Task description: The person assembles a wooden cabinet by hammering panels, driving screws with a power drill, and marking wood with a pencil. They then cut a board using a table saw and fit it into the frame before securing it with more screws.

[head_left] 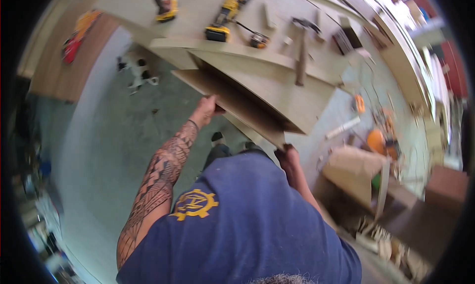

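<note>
A long, narrow wooden box-like piece (pixel 246 100), with brown inner faces and pale edges, lies tilted across the front of the workbench (pixel 316 98). My left hand (pixel 207 111) is closed on its near edge, left of the middle, thumb on top. At the near right corner, my right hand (pixel 291 163) grips the same piece, its fingers partly hidden. The underside of the piece is out of sight. Closest to it on the bench is a hammer (pixel 301 59), its handle pointing toward me.
A yellow cordless drill (pixel 227 17), a second drill (pixel 166 9) and a tape measure (pixel 259 40) lie on the bench. A black-and-white animal (pixel 138 69) is on the floor at left. Cardboard boxes (pixel 354 170) and an orange tool (pixel 377 141) sit at right.
</note>
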### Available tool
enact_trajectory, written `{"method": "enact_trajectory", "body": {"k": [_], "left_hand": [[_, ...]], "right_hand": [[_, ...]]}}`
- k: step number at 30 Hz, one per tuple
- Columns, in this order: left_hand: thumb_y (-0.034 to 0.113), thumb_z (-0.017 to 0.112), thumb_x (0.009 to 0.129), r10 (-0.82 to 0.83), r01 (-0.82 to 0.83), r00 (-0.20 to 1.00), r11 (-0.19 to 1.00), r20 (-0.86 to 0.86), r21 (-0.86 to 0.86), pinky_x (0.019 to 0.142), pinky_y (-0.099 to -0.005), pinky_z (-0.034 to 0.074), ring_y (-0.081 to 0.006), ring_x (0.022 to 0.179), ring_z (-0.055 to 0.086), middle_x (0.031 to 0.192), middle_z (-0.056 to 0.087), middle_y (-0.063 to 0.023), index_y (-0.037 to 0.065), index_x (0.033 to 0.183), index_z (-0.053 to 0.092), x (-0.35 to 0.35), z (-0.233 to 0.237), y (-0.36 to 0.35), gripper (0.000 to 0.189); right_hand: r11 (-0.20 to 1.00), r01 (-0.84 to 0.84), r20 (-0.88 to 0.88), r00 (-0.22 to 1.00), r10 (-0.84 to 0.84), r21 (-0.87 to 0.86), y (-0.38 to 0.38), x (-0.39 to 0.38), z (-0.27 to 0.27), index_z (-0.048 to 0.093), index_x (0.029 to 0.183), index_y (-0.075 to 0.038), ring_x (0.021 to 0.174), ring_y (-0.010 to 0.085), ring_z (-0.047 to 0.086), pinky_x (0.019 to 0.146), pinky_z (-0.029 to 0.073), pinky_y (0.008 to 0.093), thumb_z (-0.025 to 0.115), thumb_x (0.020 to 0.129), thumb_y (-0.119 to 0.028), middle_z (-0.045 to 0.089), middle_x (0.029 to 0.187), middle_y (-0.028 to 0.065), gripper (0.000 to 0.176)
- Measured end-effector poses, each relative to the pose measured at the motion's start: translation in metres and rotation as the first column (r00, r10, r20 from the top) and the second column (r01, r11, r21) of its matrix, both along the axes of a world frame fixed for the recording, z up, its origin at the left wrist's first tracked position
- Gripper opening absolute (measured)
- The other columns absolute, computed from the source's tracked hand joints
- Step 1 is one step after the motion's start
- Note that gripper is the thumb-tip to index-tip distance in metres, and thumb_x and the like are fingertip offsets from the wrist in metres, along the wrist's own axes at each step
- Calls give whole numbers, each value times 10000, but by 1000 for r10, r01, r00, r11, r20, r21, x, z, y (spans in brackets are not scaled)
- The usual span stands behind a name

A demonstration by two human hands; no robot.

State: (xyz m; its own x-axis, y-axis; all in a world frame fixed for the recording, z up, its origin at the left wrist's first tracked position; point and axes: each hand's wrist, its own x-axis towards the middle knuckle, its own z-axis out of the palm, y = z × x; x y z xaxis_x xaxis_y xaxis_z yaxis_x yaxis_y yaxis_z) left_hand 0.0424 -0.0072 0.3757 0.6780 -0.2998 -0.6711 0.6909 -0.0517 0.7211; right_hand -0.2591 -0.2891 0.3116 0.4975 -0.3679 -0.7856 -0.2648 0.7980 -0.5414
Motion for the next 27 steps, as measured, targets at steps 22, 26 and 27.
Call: {"method": "enact_trajectory", "body": {"k": [22,26,27], "left_hand": [[648,349,1070,-30,-5,997,879,-66,-476,1200,-538,295,-338,1545,279,1694,272,-101,122,1653,182,34,-17,-63,802],[661,373,1058,-84,56,996,883,-39,-467,1207,-529,292,-332,1541,289,1693,268,-121,107,1652,183,42,-16,-50,835],[664,364,1058,-101,65,993,896,-58,-439,1219,-527,282,-331,1545,283,1703,237,-135,107,1659,159,43,-16,-45,845]], "right_hand": [[939,261,491,802,-341,225,8,69,54,643,1090,-54,1286,335,590,1143,417,504,481,944,-156,694,1256,155,241],[927,343,440,816,-374,152,9,76,56,650,1062,-63,1259,351,608,1155,415,510,493,962,-152,701,1233,176,206],[924,351,435,815,-383,155,8,75,54,649,1063,-61,1258,356,608,1161,411,517,499,969,-155,697,1238,185,200]]}}
